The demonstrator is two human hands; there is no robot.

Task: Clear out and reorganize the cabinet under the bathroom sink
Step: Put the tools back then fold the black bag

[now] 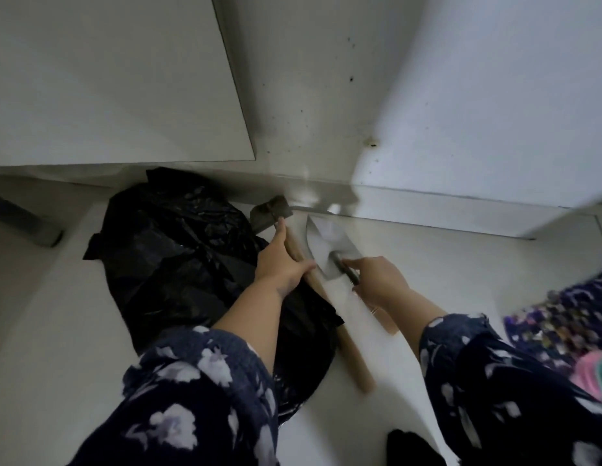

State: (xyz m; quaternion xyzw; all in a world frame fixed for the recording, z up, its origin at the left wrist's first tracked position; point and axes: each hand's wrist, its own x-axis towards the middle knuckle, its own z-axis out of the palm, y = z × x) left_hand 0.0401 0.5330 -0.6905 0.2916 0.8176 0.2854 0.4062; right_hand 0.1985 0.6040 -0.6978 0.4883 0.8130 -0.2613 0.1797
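My left hand (282,264) grips the wooden handle of a hatchet (329,314) just below its dark metal head (271,213). The handle runs down and to the right over the floor. My right hand (376,279) holds a trowel with a pointed shiny metal blade (321,240) by its dark neck, index finger stretched along it. Both tools lie low, close to the white floor in front of the cabinet base (427,206). A black rubbish bag (178,260) lies on the floor to the left, partly under my left forearm.
An open white cabinet door (108,79) stands at upper left, another white panel (511,95) at right. The wall between them has dark specks. Patterned cloth (561,317) lies at the right edge and a dark object (410,445) at the bottom.
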